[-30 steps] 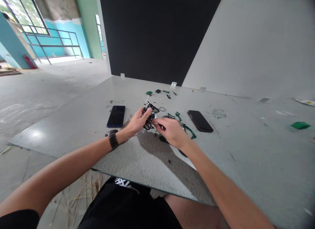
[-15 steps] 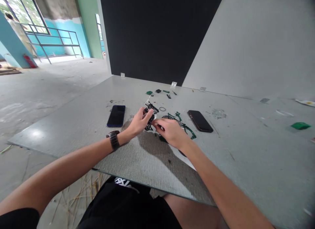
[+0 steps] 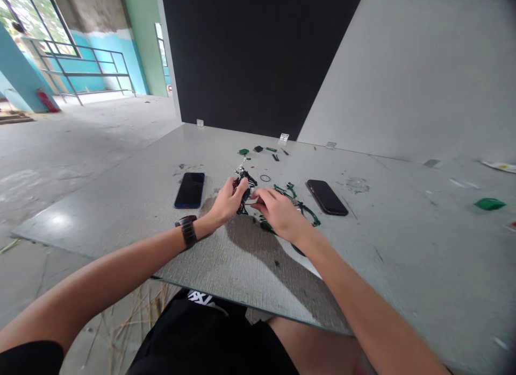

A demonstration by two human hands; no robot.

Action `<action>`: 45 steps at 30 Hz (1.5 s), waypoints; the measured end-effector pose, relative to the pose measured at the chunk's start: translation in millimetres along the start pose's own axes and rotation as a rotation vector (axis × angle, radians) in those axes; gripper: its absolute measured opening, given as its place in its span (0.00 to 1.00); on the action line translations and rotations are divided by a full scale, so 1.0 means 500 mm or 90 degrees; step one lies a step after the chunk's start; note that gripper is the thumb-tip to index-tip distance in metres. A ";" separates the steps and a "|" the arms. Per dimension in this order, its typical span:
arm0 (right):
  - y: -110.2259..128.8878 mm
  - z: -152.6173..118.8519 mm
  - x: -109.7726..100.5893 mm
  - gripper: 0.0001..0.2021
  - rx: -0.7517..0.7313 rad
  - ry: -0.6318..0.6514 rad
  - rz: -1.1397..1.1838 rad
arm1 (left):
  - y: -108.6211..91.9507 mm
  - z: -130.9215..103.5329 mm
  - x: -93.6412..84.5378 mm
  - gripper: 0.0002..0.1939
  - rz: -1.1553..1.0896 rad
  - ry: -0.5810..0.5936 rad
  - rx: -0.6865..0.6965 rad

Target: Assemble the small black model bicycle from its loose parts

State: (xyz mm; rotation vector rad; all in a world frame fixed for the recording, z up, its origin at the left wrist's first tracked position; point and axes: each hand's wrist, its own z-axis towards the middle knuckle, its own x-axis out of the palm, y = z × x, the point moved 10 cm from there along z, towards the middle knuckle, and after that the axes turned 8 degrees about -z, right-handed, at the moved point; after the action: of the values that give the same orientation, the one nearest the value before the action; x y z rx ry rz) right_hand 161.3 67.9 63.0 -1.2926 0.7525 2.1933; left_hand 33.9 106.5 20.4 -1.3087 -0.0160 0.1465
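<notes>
A small black model with silvery parts [image 3: 244,177] stands near the middle of the glass table [image 3: 209,262]. My left hand [image 3: 228,201] has its thumb and fingers wrapped round it. Just to the right, my right hand [image 3: 278,211] is pinched, its fingertips close to the model's right side; whatever is between them is too small to make out. A green model frame [image 3: 311,216] lies beyond and beside my right hand, partly hidden by it. Behind the black model is a thin black ring [image 3: 265,178].
One phone [image 3: 190,190] lies left of my hands, another phone [image 3: 327,197] to the right. Several small green and black pieces [image 3: 244,151] lie toward the back. A green piece [image 3: 489,204] is at the far right. An upright board [image 3: 258,57] stands behind the table.
My right hand's fingertips have drawn slightly right, away from the black model. My left hand still holds it, and the model looks turned a little.
</notes>
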 end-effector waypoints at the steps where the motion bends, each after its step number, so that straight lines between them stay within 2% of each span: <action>1: -0.002 0.001 0.000 0.08 0.006 -0.005 0.001 | 0.003 0.000 0.000 0.18 -0.001 -0.002 -0.003; 4: -0.003 0.001 0.004 0.08 0.028 0.001 0.009 | 0.008 0.002 0.000 0.17 -0.003 -0.001 -0.002; 11: 0.005 -0.006 0.005 0.15 -0.009 0.009 -0.022 | 0.025 0.007 -0.003 0.20 -0.031 -0.008 -0.006; 16: -0.017 -0.004 0.010 0.12 0.050 0.019 -0.010 | 0.025 0.005 -0.001 0.18 -0.032 -0.002 -0.009; 19: -0.001 -0.003 0.010 0.11 0.025 0.037 -0.016 | 0.019 0.005 -0.001 0.14 -0.032 0.000 -0.004; 24: 0.017 -0.005 0.007 0.14 -0.029 0.023 -0.059 | 0.015 0.007 -0.005 0.11 -0.041 -0.010 0.003; 30: 0.003 -0.007 0.010 0.10 -0.013 -0.014 -0.038 | 0.012 0.006 -0.010 0.10 -0.049 -0.026 0.007; 34: 0.019 -0.006 0.009 0.09 -0.028 -0.003 -0.038 | 0.016 0.007 -0.008 0.10 -0.047 -0.022 0.008; 40: 0.020 -0.010 0.012 0.15 -0.065 -0.022 -0.081 | 0.020 0.010 -0.012 0.10 -0.057 -0.032 0.003; 45: 0.011 -0.013 0.012 0.14 -0.063 -0.060 -0.077 | 0.021 0.006 -0.012 0.10 -0.058 -0.038 -0.009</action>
State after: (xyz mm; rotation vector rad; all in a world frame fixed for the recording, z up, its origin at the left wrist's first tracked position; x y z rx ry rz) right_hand 159.3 60.2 56.3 -1.2377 0.5215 2.2012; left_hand 26.7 111.6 11.5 -1.3148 -0.1281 0.1081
